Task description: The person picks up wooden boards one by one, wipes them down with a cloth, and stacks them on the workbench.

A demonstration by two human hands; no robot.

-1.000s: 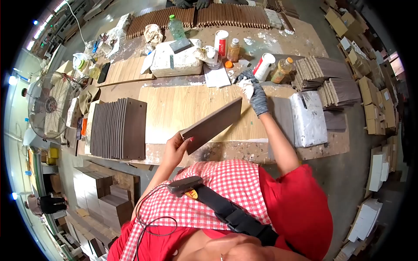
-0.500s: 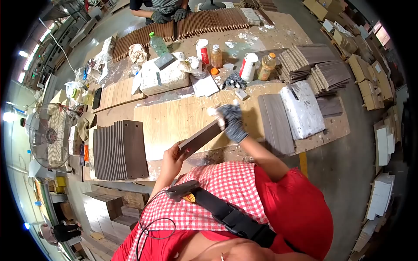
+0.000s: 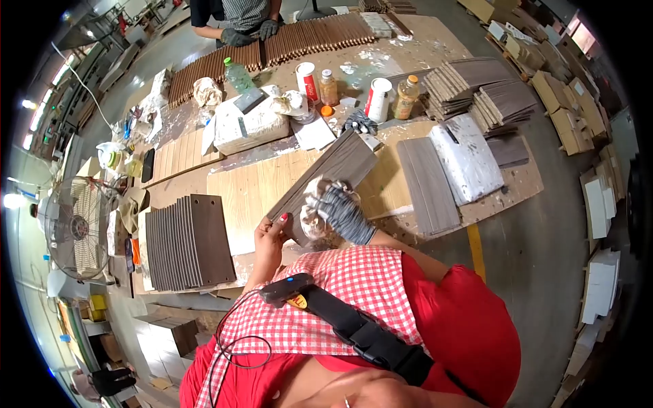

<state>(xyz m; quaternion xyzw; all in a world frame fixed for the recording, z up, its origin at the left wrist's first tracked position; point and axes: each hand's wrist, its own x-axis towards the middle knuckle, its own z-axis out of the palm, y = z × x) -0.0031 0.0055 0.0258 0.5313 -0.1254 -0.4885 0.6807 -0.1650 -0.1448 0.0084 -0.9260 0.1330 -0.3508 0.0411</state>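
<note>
A grey-brown wood-grain plank (image 3: 343, 160) is tilted up over the table, its broad face showing. My bare left hand (image 3: 268, 238) grips its near left end, with the thumb on the face. My right hand (image 3: 345, 212), in a grey glove, is closed on a crumpled white rag (image 3: 313, 226) at the plank's lower edge. Part of the rag is hidden under the glove. To the left stands a row of similar dark boards (image 3: 197, 238) with holes near their ends. More grey planks (image 3: 427, 183) lie flat to the right.
A light wood panel (image 3: 235, 183) lies beneath my hands. Beyond it are a white-wrapped block (image 3: 255, 129), a green bottle (image 3: 238, 76), white canisters (image 3: 377, 100) and a dark glove (image 3: 359, 122). Across the table, a person's gloved hands (image 3: 238, 37) touch a long row of brown slats (image 3: 313, 42).
The plank has turned from its narrow edge to its broad face and now reaches farther across the table. My right hand has moved down and left with the rag.
</note>
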